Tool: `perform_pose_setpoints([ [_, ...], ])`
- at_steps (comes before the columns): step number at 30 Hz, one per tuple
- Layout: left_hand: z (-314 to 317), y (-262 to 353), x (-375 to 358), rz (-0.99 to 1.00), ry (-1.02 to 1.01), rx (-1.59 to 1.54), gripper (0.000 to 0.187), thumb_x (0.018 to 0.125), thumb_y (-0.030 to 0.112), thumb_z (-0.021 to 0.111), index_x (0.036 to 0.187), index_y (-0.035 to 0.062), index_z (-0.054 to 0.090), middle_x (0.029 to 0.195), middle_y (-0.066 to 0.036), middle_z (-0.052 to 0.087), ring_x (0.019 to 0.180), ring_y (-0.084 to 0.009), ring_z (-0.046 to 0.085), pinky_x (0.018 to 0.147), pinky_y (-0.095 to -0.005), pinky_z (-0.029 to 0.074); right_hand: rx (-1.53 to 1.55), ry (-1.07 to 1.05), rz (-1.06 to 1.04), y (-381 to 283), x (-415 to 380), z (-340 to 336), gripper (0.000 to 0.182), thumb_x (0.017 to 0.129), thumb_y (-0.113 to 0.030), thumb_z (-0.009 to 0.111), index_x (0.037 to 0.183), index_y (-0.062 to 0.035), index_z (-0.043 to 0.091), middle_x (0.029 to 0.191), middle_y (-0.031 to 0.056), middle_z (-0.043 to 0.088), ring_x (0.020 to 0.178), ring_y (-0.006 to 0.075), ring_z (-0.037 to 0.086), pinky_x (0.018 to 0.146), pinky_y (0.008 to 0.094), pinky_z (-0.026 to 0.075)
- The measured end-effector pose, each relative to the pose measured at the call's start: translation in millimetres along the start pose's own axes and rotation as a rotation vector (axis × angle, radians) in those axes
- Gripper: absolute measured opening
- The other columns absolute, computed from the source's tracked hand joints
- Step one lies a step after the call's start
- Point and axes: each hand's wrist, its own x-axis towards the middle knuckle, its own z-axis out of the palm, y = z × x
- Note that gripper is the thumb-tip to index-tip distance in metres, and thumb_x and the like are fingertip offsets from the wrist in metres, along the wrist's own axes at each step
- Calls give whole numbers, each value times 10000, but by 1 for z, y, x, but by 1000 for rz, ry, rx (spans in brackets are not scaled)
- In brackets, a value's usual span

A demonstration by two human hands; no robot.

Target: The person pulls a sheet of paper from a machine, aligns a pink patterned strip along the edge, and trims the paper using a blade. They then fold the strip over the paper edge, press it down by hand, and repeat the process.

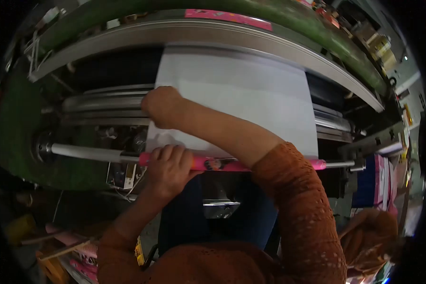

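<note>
My left hand (169, 169) is wrapped over the left end of a pink printed roll (227, 164), which sits on a metal shaft (340, 164) in front of my body. A wide white sheet (251, 94) runs from the machine down to this roll. My right arm reaches across the sheet to its left edge. There my right hand (163, 106) is closed in a fist by the metal rollers; its fingers face away, so anything inside it is hidden.
A metal crossbar (213, 34) spans the machine behind the sheet, with a green beam (345, 40) beyond it. Steel rollers (104, 104) lie to the left. A pink printed strip (228, 19) shows at the back. At lower right is another person's orange sleeve (374, 239).
</note>
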Motion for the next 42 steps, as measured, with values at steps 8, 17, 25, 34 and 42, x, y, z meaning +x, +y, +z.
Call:
perform_pose_setpoints([
  [8, 8, 0, -5, -10, -43, 144, 552, 604, 307, 811, 1010, 56, 534, 977, -103, 555, 929, -298, 536, 821, -448, 421, -48, 58, 118, 107, -209, -14, 71, 733, -126, 636, 744, -57, 627, 703, 164, 629, 705, 377, 636, 651, 456, 515],
  [17, 9, -24, -15, 72, -136, 248, 527, 625, 175, 781, 1053, 43, 503, 998, -138, 542, 928, -335, 543, 806, -448, 434, -210, 511, 521, 143, -422, -85, 70, 733, -25, 657, 782, -43, 611, 781, 124, 630, 743, 323, 645, 612, 400, 495],
  [25, 57, 159, 97, 232, -164, 182, 186, 801, 183, 617, 929, 83, 525, 881, -95, 543, 844, -271, 579, 723, -377, 464, 409, 1081, 666, 37, -446, 23, 129, 782, 28, 678, 897, -5, 632, 804, 123, 631, 695, 261, 629, 617, 297, 493],
  [34, 167, 387, 221, 272, 61, 79, 36, 799, 134, 566, 804, 98, 569, 740, -61, 589, 652, -184, 625, 553, -323, 488, 514, 1454, 1147, 13, -549, 51, 43, 858, 3, 660, 875, 10, 620, 753, -9, 590, 677, 45, 515, 619, 193, 428],
  [42, 128, 360, 185, 531, 321, -146, 378, 834, 187, 513, 1161, 2, 555, 1040, -140, 579, 965, -257, 533, 941, -388, 409, 568, 1614, 845, 39, -504, 6, 61, 920, -50, 612, 928, 8, 596, 834, 29, 631, 747, 77, 569, 709, 204, 461],
])
